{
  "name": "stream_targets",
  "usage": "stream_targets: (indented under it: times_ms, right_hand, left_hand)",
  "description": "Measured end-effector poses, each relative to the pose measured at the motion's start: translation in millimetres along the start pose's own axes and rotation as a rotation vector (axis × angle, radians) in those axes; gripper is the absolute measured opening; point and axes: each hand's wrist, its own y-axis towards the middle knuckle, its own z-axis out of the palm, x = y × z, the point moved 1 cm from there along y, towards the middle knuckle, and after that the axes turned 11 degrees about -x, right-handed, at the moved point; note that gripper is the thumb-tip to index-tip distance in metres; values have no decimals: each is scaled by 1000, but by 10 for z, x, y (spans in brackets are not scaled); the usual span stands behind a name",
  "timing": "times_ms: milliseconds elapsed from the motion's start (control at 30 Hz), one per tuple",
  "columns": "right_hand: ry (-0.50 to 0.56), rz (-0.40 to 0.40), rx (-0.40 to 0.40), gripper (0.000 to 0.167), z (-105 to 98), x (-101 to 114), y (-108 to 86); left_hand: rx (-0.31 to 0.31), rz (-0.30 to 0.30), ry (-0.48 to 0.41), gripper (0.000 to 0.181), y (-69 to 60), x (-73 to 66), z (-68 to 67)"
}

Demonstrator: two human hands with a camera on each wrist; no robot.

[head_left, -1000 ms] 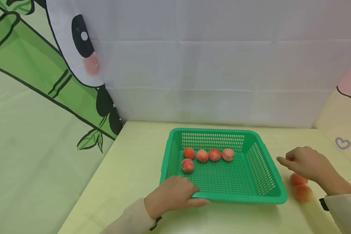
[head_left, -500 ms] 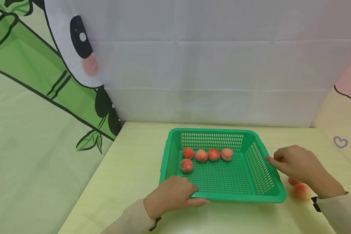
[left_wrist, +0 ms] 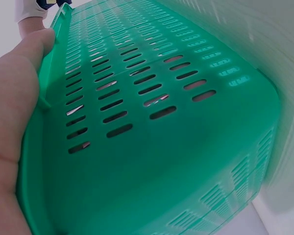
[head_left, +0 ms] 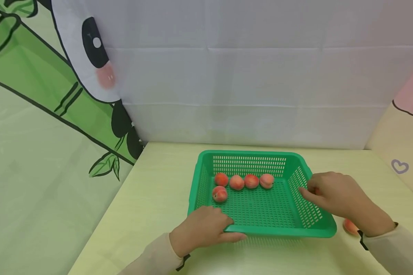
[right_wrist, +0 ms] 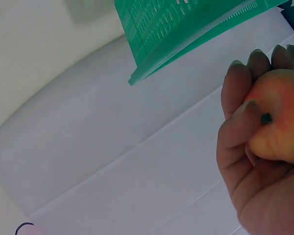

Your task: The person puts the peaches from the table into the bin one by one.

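Note:
My left hand [head_left: 202, 231] grips the front rim of a green plastic basket [head_left: 261, 231], fingers over the edge and thumb outside. The left wrist view shows the basket's slotted outer wall [left_wrist: 152, 161] beside the palm. My right hand [head_left: 340, 194] is above the basket's right side. In the right wrist view its fingers curl round a yellow-and-red peach [right_wrist: 279, 117] with a small green stem; the head view hides that peach. Inside the basket, several peaches [head_left: 236, 182] lie in a back row, with another peach [head_left: 220, 194] in front at the left.
One more peach [head_left: 350, 226] lies on the table right of the basket, partly behind my right wrist. A pale yellow cloth covers the table [head_left: 151, 183]. A white backdrop [head_left: 254, 84] stands behind, and a printed panel [head_left: 38, 133] rises at the left.
My right hand has moved left from beside the peaches on the table to above the basket's right rim. The left hand has stayed on the front rim.

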Motion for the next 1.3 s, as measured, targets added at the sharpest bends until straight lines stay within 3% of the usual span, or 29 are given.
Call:
stream_targets:
  times_ms: [333,733,1033,1300]
  right_hand:
    - [-8,-79,-32,47,-14,89,69]
    - [6,-96,-33,45,-133,216,230]
    - [22,-145,-111,45,-226,283,400]
    - [40,-149,-85,46,-233,337,515]
  left_hand:
    - [6,-7,0,66,-1,22,14]
    - [16,-19,2,66,-2,11,9]
    - [35,-39,-6,66,9,19,31]
    - [39,-34,-3,66,15,15,25]
